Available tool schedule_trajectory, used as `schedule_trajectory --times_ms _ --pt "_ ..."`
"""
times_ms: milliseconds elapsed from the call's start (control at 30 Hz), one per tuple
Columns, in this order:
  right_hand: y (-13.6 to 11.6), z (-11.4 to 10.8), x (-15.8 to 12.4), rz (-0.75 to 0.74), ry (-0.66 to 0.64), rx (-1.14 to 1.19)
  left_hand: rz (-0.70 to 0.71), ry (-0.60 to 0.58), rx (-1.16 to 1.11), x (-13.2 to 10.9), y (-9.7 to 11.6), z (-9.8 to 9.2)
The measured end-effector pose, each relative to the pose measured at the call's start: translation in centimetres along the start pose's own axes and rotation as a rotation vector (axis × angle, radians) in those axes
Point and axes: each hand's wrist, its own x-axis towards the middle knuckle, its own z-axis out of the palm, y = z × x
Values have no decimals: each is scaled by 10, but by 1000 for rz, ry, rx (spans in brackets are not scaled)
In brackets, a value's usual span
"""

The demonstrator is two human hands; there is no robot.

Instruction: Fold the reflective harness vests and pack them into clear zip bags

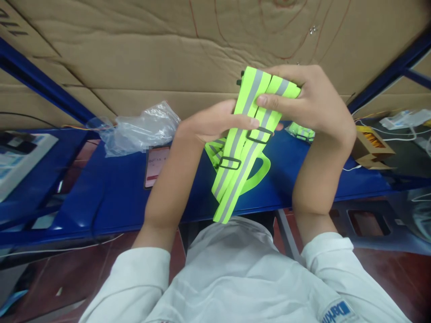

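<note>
Both my hands hold up a neon yellow reflective strap bundle (240,152) with grey stripes and black buckles, above the blue table (111,193). My right hand (310,101) grips the folded top of the straps, fingers wrapped over them. My left hand (212,121) presses against the straps from the left, thumb and fingers closed on the bands. The lower ends of the straps hang down toward my lap.
A crumpled clear plastic bag (141,128) lies on the table at left, next to a phone (155,166). Another packed yellow strap (301,131) lies behind my right wrist. A small cardboard box (370,146) and white cables sit at right. Cardboard sheets (168,54) back the table.
</note>
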Motion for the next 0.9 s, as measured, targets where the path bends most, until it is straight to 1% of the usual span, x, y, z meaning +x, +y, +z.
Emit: schedule_trajectory --times_ms 67,133,233,300,333,367,433,500,567,600,633,733,833,867,900 --pt "-2 2 0 -9 36 -4 35 23 -37 4 -4 6" --pt "-5 4 -1 28 79 26 58 64 -33 7 -7 11" --pt "-7 6 -1 88 203 147 69 64 2 10 -9 14" --pt "-4 5 0 63 288 245 61 57 64 10 -8 14" --pt "-2 3 1 53 302 302 57 60 104 9 -7 14" --pt "2 2 3 58 298 363 53 61 145 8 -6 13" --pt "10 -1 7 116 257 477 54 46 217 5 -2 12" --pt "19 0 11 169 148 573 72 12 255 2 2 10" --pt "25 5 17 199 56 670 101 -4 259 -1 5 9" --pt "28 9 20 210 39 707 126 -9 249 -2 6 9" --pt "31 14 23 219 51 725 157 -15 238 -3 7 9" --pt "39 29 32 240 154 655 212 -7 226 -5 8 7" --pt "42 33 33 138 231 439 160 65 235 -6 7 3" --pt "42 30 31 100 230 370 142 88 232 -6 7 1" --pt "40 27 29 64 202 306 131 104 227 -6 7 -1"
